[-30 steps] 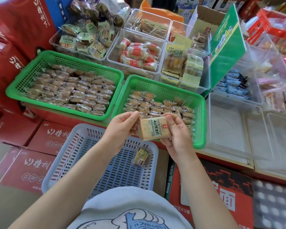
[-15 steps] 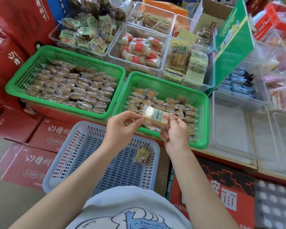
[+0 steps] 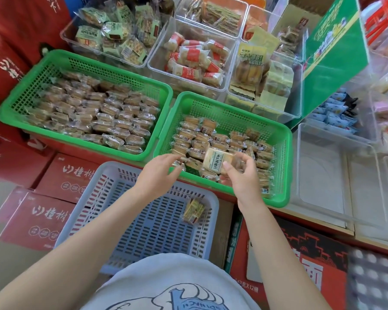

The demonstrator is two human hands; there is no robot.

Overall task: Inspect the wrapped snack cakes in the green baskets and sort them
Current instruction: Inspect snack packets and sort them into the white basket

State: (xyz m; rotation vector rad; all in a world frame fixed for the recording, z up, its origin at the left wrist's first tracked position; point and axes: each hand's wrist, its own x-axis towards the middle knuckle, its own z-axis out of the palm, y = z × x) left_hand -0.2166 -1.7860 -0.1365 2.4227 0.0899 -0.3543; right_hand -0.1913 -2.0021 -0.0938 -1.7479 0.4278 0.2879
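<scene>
Two green baskets stand side by side: the left green basket (image 3: 20,90) is full of wrapped snack cakes, the right green basket (image 3: 285,166) is about half filled. My right hand (image 3: 240,175) pinches one wrapped snack cake (image 3: 217,161), label up, low over the front of the right basket's pile. My left hand (image 3: 159,173) is at that basket's front left rim, fingers relaxed and reaching toward the cakes, holding nothing. A blue-grey basket (image 3: 94,204) below holds a single wrapped cake (image 3: 193,210).
Clear bins of other packaged snacks (image 3: 195,61) line the back, with a green sign board (image 3: 332,63) at right. Empty-looking clear bins (image 3: 323,175) sit right of the baskets. Red cartons (image 3: 45,211) lie on the floor below.
My left hand let go of the cake and moved toward the right basket's rim. My right hand carried the cake forward and down over the pile.
</scene>
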